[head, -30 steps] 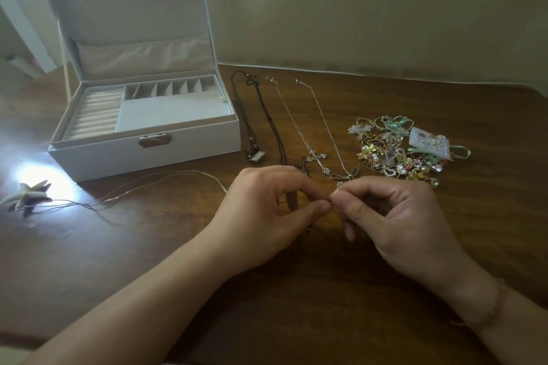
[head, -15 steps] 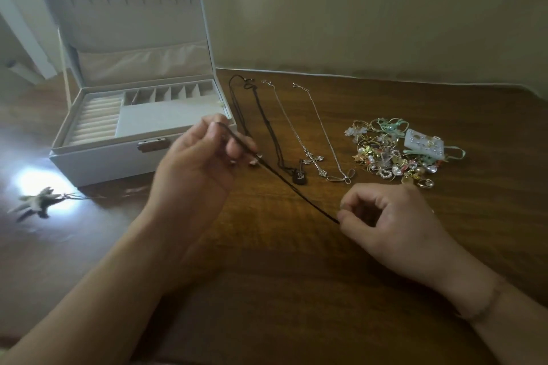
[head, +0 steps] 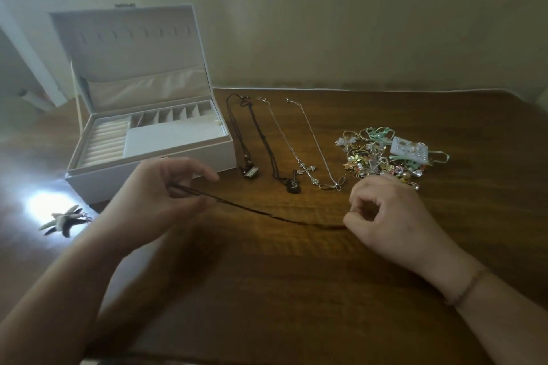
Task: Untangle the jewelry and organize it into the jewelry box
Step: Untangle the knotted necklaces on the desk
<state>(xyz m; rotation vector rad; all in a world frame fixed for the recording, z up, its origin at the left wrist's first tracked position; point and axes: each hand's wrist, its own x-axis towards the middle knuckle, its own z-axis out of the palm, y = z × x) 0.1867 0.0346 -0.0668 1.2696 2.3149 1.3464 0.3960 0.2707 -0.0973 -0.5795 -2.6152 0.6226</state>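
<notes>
— The fingers [head: 189, 201] of the left hand [head: 157, 198] are curled round one end of a dark cord [head: 267, 214], thumb and forefinger pinching it, the other fingertips lifted loose above. See how far from the right hand it sits now?

— A second ago both hands were knuckle to knuckle, picking at something tiny. Now they've drawn apart and the cord runs taut between them, low over the table [head: 296, 290].

— So the knot's given way, I'd say. Left of those fingers lies a starfish-like pendant [head: 65, 219] in the bright patch; its cord has gone from the wood there, so I take it that's the one being pulled straight.

— And just beyond the left fingers, the jewelry box [head: 148, 169], lid up. Its slots and ring rolls look bare from here.

— Beyond the stretched cord, between the two hands, four necklaces [head: 284, 142] lie side by side, already straightened.

— The right hand [head: 385, 216]?

— Curled tight, pinching the cord's other end at its fingertips. Just past those knuckles is the tangled heap [head: 382, 160] of rings, ribbon and a white earring card [head: 409, 151].

— Then this cord probably joins the row next, and the heap remains; nothing seems boxed yet.
</notes>
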